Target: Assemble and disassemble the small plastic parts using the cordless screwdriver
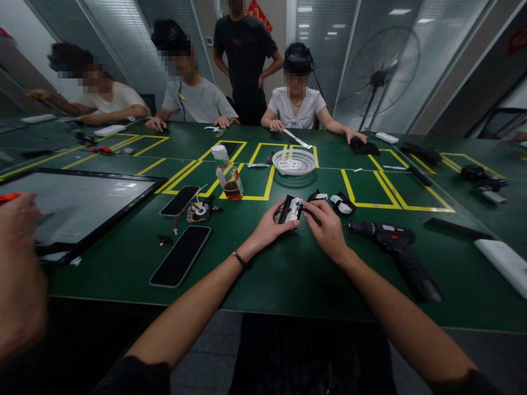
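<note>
My left hand [269,226] is closed around a small black and white device [290,209], held just above the green table [288,274]. My right hand [327,226] pinches the same device from the right, its fingers curled on its edge. Two small black and white parts [342,203] lie just beyond my right hand. A black power drill [395,247] lies on the table to the right of my right wrist.
Two dark phones [181,255] and a small coil part [200,211] lie to the left. A bottle [228,174] and a white basket [295,161] stand farther back. A large dark screen [74,203] lies at the left. Another person's hand [18,263] is near left; several people sit opposite.
</note>
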### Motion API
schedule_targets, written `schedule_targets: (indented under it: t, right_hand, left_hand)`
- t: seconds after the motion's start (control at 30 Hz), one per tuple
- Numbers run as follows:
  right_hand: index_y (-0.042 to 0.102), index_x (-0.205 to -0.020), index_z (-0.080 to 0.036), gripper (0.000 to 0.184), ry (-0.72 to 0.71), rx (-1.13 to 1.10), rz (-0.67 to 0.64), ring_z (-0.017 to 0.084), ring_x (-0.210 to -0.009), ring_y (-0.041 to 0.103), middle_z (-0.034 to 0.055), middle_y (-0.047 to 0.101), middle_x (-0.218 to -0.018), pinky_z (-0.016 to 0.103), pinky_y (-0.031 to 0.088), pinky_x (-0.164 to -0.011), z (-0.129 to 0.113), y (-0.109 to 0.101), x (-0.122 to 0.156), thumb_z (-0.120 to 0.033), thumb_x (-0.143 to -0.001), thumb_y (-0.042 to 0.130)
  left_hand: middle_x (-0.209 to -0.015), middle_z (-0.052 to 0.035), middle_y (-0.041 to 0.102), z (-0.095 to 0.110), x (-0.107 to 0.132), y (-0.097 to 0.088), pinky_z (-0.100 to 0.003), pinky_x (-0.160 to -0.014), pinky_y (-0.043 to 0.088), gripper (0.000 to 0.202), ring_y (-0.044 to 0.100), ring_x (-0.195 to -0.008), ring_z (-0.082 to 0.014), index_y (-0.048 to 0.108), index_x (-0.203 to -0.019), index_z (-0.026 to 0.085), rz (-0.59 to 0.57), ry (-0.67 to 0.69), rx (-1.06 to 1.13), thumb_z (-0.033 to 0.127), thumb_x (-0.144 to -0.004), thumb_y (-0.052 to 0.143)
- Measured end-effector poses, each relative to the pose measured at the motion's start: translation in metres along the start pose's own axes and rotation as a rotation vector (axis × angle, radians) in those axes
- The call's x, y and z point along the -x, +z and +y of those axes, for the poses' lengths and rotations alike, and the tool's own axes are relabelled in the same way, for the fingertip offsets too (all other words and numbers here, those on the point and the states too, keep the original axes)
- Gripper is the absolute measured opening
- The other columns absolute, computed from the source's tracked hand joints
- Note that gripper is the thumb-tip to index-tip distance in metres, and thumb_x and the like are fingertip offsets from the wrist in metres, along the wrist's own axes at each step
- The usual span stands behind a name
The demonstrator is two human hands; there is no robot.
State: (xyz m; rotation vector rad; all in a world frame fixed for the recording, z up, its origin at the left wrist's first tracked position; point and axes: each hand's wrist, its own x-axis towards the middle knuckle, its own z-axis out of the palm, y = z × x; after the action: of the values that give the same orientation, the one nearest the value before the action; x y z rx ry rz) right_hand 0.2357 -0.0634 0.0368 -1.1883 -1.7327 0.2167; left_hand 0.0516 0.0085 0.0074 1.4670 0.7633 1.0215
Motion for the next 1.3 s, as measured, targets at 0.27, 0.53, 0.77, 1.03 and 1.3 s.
schedule_targets:
  t: [0.27,0.53,0.77,1.03,1.3]
  right_hand:
    - [0.061,-0.133,-0.025,0.037,-0.181,0.101,0.025,0.024,-0.109,0.060,0.0114,0.058,-0.118,0.043,0.052,-0.098,0.009,0.005,0.000,-0.016,-0.099,0.047]
    - [0.057,-0.138,-0.028,0.045,-0.242,0.090,-0.073,0.024,-0.120,0.057,0.0101,0.054,-0.133,0.044,0.051,-0.104,0.011,0.004,0.002,-0.011,-0.097,0.047]
    - [0.068,-0.124,-0.026,0.034,-0.125,-0.012,0.065,0.021,-0.110,0.062,0.0085,0.063,-0.117,0.041,0.053,-0.099,0.005,0.007,0.002,-0.013,-0.097,0.051]
    - [0.069,-0.123,-0.027,0.034,-0.120,-0.023,0.066,0.022,-0.109,0.063,0.0080,0.065,-0.116,0.042,0.053,-0.098,0.004,0.010,0.005,-0.014,-0.096,0.053]
    - [0.061,-0.134,-0.029,0.044,-0.243,0.073,-0.037,0.023,-0.118,0.059,0.0095,0.061,-0.127,0.044,0.051,-0.102,0.016,0.007,0.008,-0.011,-0.097,0.049]
  left_hand:
    - [-0.131,-0.0138,0.060,0.003,0.002,0.006,-0.042,-0.100,0.048,0.082,0.061,-0.111,-0.0258,0.049,-0.139,0.018,-0.066,-0.020,-0.025,0.032,-0.067,0.085]
    - [-0.126,-0.0126,0.062,0.004,0.002,0.003,-0.042,-0.099,0.047,0.072,0.060,-0.112,-0.0267,0.054,-0.133,0.016,-0.059,0.012,-0.098,0.037,-0.070,0.082]
    - [-0.127,-0.0139,0.062,0.005,0.002,0.003,-0.040,-0.097,0.047,0.075,0.061,-0.110,-0.0255,0.054,-0.134,0.016,-0.065,-0.013,-0.064,0.036,-0.068,0.084]
    - [-0.124,-0.0125,0.064,0.003,0.001,0.000,-0.039,-0.098,0.046,0.071,0.060,-0.111,-0.0256,0.056,-0.132,0.017,-0.075,-0.009,-0.069,0.037,-0.069,0.083]
    - [-0.125,-0.0117,0.063,0.005,0.001,-0.001,-0.039,-0.095,0.048,0.071,0.061,-0.110,-0.0253,0.055,-0.133,0.018,-0.091,-0.022,-0.064,0.037,-0.070,0.082]
